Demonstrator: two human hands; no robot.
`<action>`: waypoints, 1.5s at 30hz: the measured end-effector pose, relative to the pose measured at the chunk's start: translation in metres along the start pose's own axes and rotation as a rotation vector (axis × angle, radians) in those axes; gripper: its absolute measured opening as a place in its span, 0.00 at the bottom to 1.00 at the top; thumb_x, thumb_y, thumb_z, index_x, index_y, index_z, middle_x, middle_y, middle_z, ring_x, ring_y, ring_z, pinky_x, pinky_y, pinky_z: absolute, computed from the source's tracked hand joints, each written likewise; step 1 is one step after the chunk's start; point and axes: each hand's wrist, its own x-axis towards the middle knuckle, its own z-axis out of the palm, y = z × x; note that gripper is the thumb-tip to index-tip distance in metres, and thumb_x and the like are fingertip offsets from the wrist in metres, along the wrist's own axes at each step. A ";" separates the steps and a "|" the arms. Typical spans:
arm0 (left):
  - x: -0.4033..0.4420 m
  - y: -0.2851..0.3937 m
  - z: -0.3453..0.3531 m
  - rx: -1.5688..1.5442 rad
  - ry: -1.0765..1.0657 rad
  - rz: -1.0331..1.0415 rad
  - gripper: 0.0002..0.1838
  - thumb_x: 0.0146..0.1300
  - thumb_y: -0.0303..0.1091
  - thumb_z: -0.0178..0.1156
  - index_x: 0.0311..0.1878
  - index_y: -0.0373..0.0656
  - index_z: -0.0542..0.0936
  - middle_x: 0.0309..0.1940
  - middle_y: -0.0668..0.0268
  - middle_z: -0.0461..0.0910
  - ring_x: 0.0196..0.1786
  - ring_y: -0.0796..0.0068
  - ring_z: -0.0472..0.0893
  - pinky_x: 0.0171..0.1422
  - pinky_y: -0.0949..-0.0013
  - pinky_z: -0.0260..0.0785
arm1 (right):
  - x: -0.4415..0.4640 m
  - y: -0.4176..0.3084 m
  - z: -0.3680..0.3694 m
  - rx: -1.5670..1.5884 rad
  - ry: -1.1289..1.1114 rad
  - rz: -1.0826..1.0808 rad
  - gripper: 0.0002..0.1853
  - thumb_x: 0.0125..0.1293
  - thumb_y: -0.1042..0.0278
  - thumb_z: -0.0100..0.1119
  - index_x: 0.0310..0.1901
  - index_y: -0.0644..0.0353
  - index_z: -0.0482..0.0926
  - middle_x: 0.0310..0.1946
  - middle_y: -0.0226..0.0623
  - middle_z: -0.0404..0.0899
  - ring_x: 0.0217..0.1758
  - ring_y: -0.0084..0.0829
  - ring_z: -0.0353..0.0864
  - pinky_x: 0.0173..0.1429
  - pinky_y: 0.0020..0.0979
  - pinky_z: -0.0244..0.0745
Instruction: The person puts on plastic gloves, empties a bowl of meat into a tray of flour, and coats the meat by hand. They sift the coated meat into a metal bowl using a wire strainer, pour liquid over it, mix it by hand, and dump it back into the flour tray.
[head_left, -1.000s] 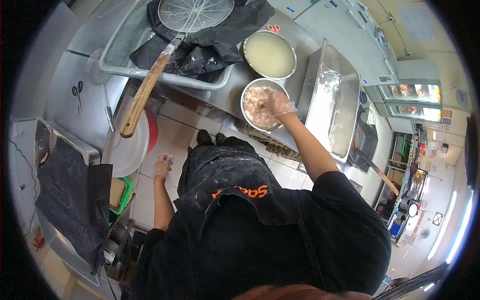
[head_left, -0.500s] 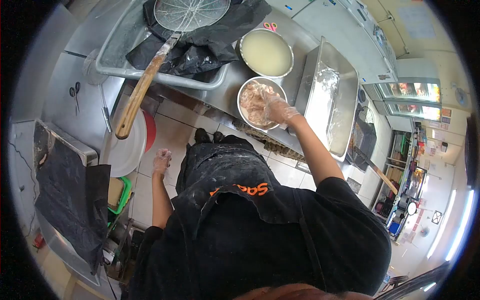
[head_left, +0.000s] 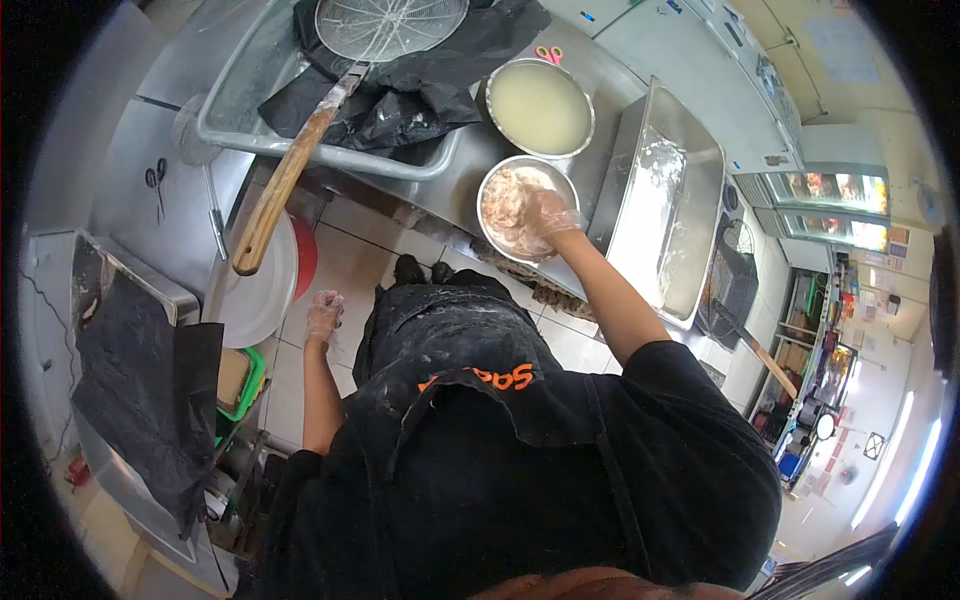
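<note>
My right hand point(head_left: 552, 217), in a clear plastic glove, is down in a round metal bowl point(head_left: 487, 232) of pale pink, coated raw meat point(head_left: 508, 198). Its fingertips are sunk in the meat and hidden. My left hand point(head_left: 325, 312), also gloved, hangs over the floor to the left of the apron, its fingers curled in, and nothing can be made out in it. Behind the meat bowl stands a larger bowl of cloudy, pale yellow liquid point(head_left: 540, 108). A deep steel pan point(head_left: 683, 200) with white residue is right of both bowls.
A wire strainer point(head_left: 390, 25) with a long wooden handle lies across a grey tub point(head_left: 330, 158) with black plastic. Pink-and-green scissors point(head_left: 548, 54) lie behind the bowls. Black scissors point(head_left: 156, 185) rest on the left counter. A large white lid point(head_left: 255, 290) and a green-rimmed tray point(head_left: 250, 385) are lower left.
My right hand has shifted within the bowl, and the meat is heaped more to the left side. My left hand has stayed nearly in place, with small shifts.
</note>
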 end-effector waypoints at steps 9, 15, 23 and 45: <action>-0.006 0.007 0.001 0.033 0.004 -0.035 0.14 0.63 0.40 0.59 0.48 0.45 0.75 0.27 0.69 0.75 0.23 0.80 0.71 0.23 0.74 0.64 | -0.054 -0.048 -0.079 0.009 0.024 -0.049 0.19 0.55 0.60 0.62 0.45 0.63 0.81 0.42 0.60 0.79 0.48 0.52 0.80 0.55 0.44 0.74; 0.006 0.014 0.001 0.067 -0.104 -0.050 0.15 0.65 0.40 0.58 0.52 0.47 0.72 0.37 0.72 0.77 0.35 0.81 0.76 0.31 0.73 0.69 | -0.058 -0.052 -0.090 -0.255 -0.258 -0.105 0.36 0.56 0.64 0.57 0.68 0.59 0.60 0.63 0.60 0.64 0.67 0.50 0.65 0.69 0.42 0.61; 0.025 0.005 0.012 0.127 -0.075 0.138 0.15 0.63 0.39 0.60 0.50 0.42 0.75 0.32 0.66 0.79 0.24 0.80 0.72 0.25 0.72 0.65 | -0.034 -0.071 -0.035 -0.085 -0.080 -0.009 0.45 0.50 0.54 0.65 0.68 0.62 0.58 0.65 0.57 0.63 0.68 0.50 0.63 0.72 0.41 0.59; 0.008 0.061 0.018 0.171 -0.102 0.116 0.11 0.65 0.36 0.58 0.49 0.49 0.75 0.35 0.73 0.79 0.32 0.83 0.76 0.28 0.76 0.67 | -0.044 -0.041 -0.086 -0.239 -0.216 -0.199 0.27 0.54 0.72 0.54 0.59 0.58 0.71 0.46 0.57 0.78 0.52 0.49 0.78 0.55 0.43 0.74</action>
